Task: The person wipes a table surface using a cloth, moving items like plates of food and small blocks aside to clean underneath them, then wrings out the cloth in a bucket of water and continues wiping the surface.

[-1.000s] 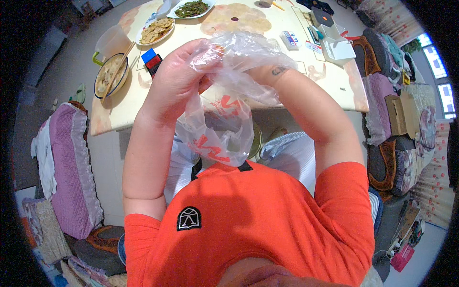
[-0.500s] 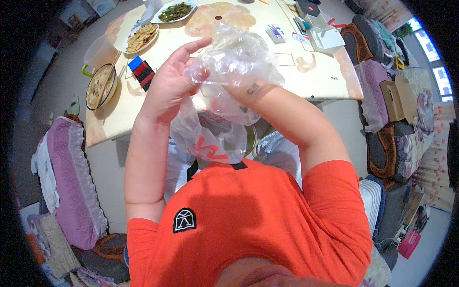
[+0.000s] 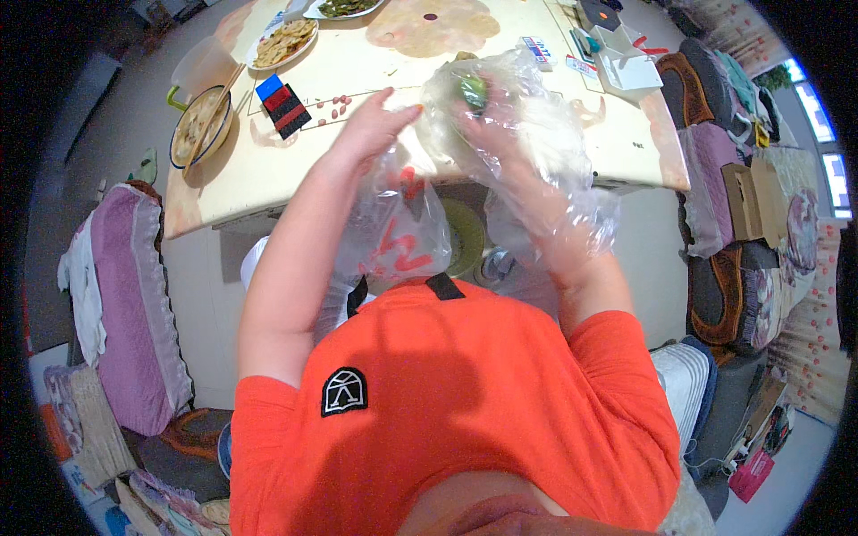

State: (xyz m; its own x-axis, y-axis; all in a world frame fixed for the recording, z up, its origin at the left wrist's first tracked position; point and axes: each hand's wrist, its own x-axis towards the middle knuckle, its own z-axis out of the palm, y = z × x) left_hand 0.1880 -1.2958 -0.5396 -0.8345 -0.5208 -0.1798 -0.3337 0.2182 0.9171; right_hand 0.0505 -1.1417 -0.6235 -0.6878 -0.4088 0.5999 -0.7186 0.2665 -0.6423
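My right hand (image 3: 492, 134) is inside a clear plastic bag (image 3: 554, 121) that reaches down over the wrist. Its fingers are around a green, rounded thing (image 3: 474, 92), partly hidden by the film, whose kind I cannot make out. Facing it is my left hand (image 3: 380, 125), thumb and index finger spread apart; its other fingers are partly hidden. Below that hand, at the table's near edge, hangs a thin translucent plastic bag (image 3: 402, 237) with red print. Whether the left hand touches this bag is unclear.
On the table (image 3: 232, 201) stand a bowl with chopsticks (image 3: 201, 129), a clear jug (image 3: 201, 67), a plate of sliced food (image 3: 284, 43) and a plate of greens (image 3: 344, 7). Small reddish beans or nuts (image 3: 338, 109) lie beside a blue, red and black object (image 3: 281, 105). A white organizer box (image 3: 626, 67) is at far right.
My hands have drawn apart. The right has moved right with the clear bag around it, and the green thing now shows. The small reddish pieces have come into sight.
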